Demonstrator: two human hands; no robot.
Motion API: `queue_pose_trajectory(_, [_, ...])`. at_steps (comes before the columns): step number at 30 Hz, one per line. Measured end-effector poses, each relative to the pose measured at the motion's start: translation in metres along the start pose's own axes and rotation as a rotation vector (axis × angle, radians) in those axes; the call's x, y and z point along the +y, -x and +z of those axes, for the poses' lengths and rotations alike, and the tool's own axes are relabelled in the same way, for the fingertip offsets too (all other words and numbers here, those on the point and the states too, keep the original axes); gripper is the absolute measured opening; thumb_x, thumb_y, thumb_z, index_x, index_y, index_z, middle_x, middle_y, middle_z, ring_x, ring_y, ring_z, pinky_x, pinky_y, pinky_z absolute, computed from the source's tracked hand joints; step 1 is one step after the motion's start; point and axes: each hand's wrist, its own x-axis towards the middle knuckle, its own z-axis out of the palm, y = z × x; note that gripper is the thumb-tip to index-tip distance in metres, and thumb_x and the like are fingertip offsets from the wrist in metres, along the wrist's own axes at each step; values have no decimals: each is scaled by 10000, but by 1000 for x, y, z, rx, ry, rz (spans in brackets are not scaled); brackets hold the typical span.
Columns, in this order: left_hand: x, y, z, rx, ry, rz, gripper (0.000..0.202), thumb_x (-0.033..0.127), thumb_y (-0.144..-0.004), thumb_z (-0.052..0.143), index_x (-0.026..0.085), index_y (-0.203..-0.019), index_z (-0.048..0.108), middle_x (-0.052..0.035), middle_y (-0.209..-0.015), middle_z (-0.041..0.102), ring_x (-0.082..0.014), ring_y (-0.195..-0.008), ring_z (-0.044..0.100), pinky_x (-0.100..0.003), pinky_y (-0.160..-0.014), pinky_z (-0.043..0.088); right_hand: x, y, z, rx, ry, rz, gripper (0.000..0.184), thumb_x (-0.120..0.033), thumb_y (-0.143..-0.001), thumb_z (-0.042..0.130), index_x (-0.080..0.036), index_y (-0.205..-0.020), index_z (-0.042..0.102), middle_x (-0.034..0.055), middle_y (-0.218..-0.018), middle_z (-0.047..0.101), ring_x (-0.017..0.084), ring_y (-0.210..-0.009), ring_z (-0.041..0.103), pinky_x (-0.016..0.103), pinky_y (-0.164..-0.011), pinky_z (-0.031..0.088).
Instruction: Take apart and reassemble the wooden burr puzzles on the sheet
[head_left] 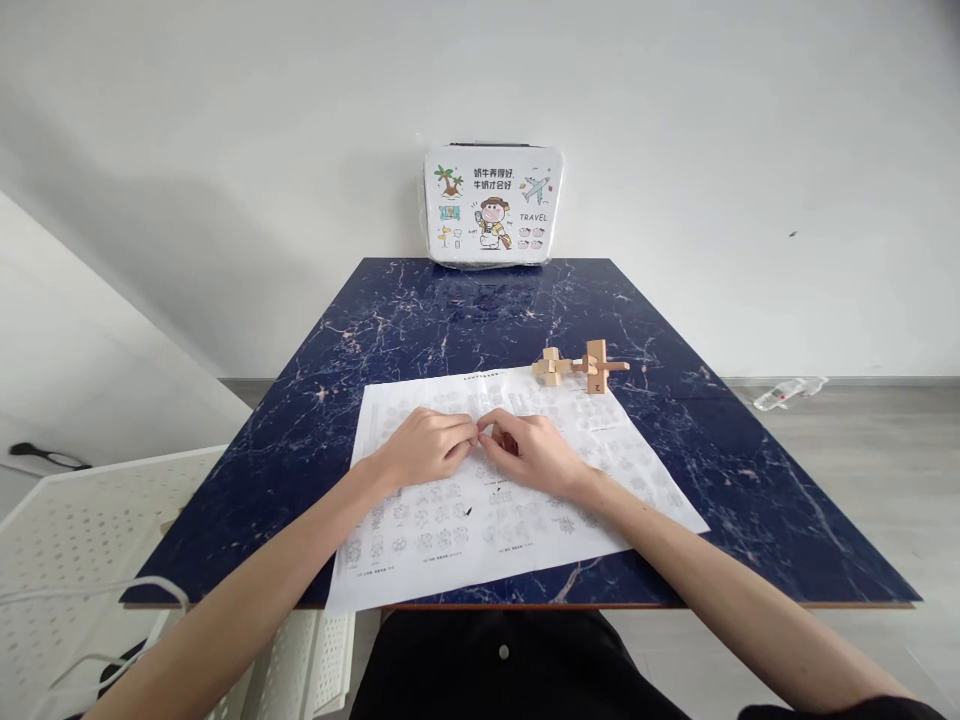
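Note:
A large white instruction sheet [525, 570] with rows of small printed diagrams lies on the dark blue marbled table. Over its middle, my left hand [429, 447] and my right hand [534, 452] meet fingertip to fingertip. Both are closed in a pinch; anything between the fingers is hidden or too small to name. Beyond my right hand, at the sheet's far right edge, are two wooden interlocking puzzles: a pale cross-shaped one [552, 367] and a browner one [597, 370] with a "2" marked on it. They sit side by side, apart from my hands.
At the table's [465, 330] far edge, a white printed case [493, 205] in clear plastic stands against the wall. A white perforated cart [82, 530] with a white cable [97, 588] is at the left. A clear plastic bottle [787, 393] lies on the floor at right.

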Motion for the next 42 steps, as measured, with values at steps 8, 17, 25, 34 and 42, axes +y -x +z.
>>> queue_pose_trajectory(8, [0,0,1,-1,-1,15,352,100,-1006,425,150,-751,663,2,-691,684,-86,-484,474,-273,-487,360,1,-1,-1,-26,51,-63,178,-245,-1018,471,-208,-934,623,-26,-640,576,113,-520,444,276,-540,320])
queue_pose_trajectory(17, [0,1,1,-13,0,5,340,106,-995,429,156,-765,675,3,-694,683,-88,-490,497,-271,-479,383,3,-1,0,13,56,-108,184,-218,-1001,482,-204,-871,612,-26,-639,565,107,-529,416,268,-542,308])
queue_pose_trajectory(25, [-1,2,2,-14,-6,14,340,102,-1003,423,156,-782,676,5,-682,684,-89,-487,498,-267,-479,381,0,-1,0,17,53,-106,192,-220,-999,482,-200,-880,632,-24,-630,583,106,-513,435,264,-524,318])
queue_pose_trajectory(34, [-1,1,-1,-2,8,17,338,76,-980,417,161,-762,661,16,-674,672,-85,-484,463,-266,-481,373,1,-1,-5,143,75,-40,183,-260,-1020,505,-212,-951,667,-45,-581,563,106,-484,437,266,-529,342])
queue_pose_trajectory(42, [-2,1,-1,-24,17,-6,336,46,-935,408,162,-707,625,23,-639,630,-80,-481,408,-256,-478,357,23,-3,-35,432,171,19,219,-326,-1043,486,-212,-955,652,-35,-574,539,126,-482,448,272,-535,347])
